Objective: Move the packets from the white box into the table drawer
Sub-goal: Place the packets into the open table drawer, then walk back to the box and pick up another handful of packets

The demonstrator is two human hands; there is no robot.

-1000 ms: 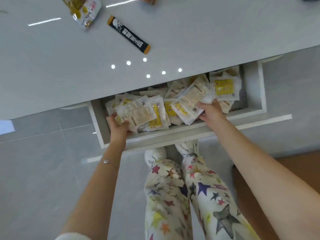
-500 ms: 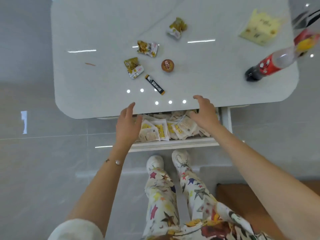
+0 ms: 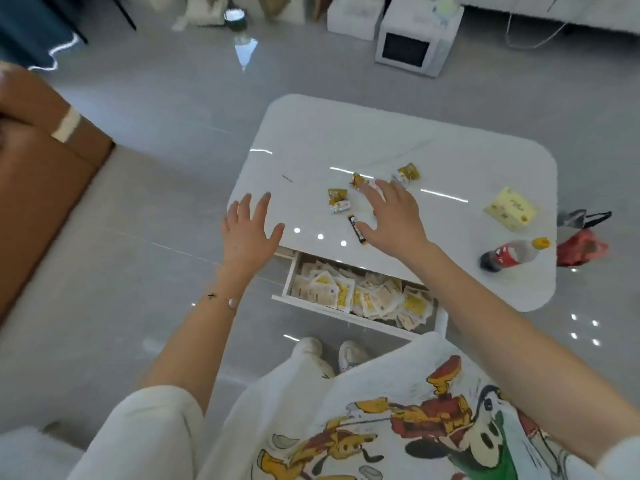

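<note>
A: So, from the head camera, where are the packets (image 3: 363, 296)?

B: They lie in a loose heap inside the drawer (image 3: 289, 277), which stands pulled out under the near edge of the table (image 3: 381, 133). The heap reaches almost from the left wall to the right one.

A: And the hands?

B: Both are released. The left hand (image 3: 249, 232) has its fingers spread over the near left corner of the table and holds nothing. The right hand (image 3: 394, 216) is spread too, over the near edge, and it grasps nothing. Its thumb is just beside a black stick sachet (image 3: 356, 232). Whether the palms touch the top, I cannot tell.

A: What else lies on the table?

B: A few yellow wrappers (image 3: 337, 199) lie near the middle, one partly behind the right fingers. A yellow pack (image 3: 510, 207) is near the right edge, and a bottle (image 3: 512, 254) lies on its side at the near right corner.

A: And around the table?

B: A brown sofa (image 3: 41, 161) is on the left, a white appliance (image 3: 412, 46) stands on the floor beyond the far edge, and a red bag (image 3: 581, 247) is beside the right edge.
</note>
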